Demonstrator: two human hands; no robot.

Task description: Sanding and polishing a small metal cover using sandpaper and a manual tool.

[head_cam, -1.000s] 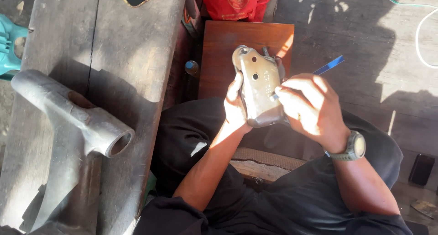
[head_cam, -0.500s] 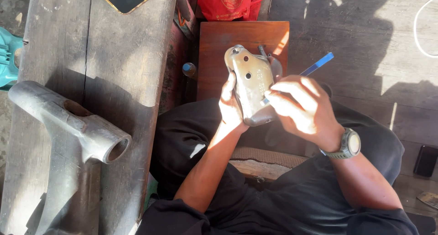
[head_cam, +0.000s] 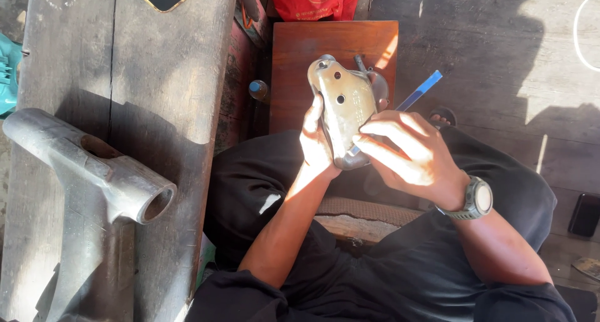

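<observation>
Head camera looks down on the person's lap in dark trousers, where both hands meet. The left hand (head_cam: 315, 144) is closed round the near end and left side of a tan metal casting (head_cam: 344, 106) with two holes, holding it tilted up above the knees. The right hand (head_cam: 409, 156), a grey wristwatch (head_cam: 478, 200) on its wrist, is curled round a blue-handled tool (head_cam: 422, 90) whose tip lies against the casting's lower face; the tip itself is hidden, so what kind of tool it is stays unclear.

To the left, a worn wooden bench (head_cam: 162, 78) carries a heavy grey forked metal part (head_cam: 94, 178) near its near edge. Beyond the hands stands a small brown wooden stool (head_cam: 300, 53), its top mostly bare, and past its far edge lies a red bag (head_cam: 312, 0). Open concrete floor spreads to the right.
</observation>
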